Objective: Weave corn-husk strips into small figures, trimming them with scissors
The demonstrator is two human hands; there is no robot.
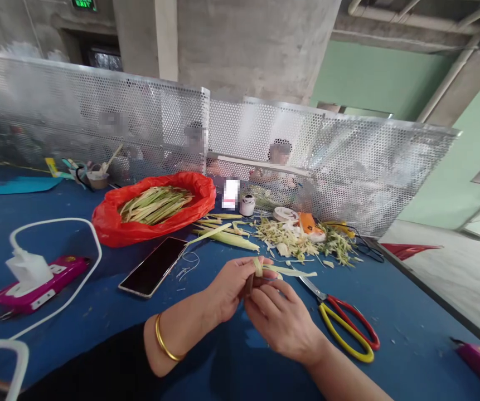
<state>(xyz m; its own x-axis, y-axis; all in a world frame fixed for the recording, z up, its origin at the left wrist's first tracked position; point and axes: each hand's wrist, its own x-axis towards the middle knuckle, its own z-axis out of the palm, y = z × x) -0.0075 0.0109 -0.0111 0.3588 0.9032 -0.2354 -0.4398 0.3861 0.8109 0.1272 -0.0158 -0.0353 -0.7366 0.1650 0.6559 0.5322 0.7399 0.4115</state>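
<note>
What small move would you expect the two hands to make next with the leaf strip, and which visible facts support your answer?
Probably the right hand draws the loose tail of the pale leaf strip around the bundle pinched in the left hand. Both hands meet on the strip, its free end sticks out to the right, and the scissors lie untouched on the blue table, so cutting seems unlikely yet.

Red bag (pixel 110 225), blue table (pixel 390 289), pale-green strip (pixel 294 271)
</note>
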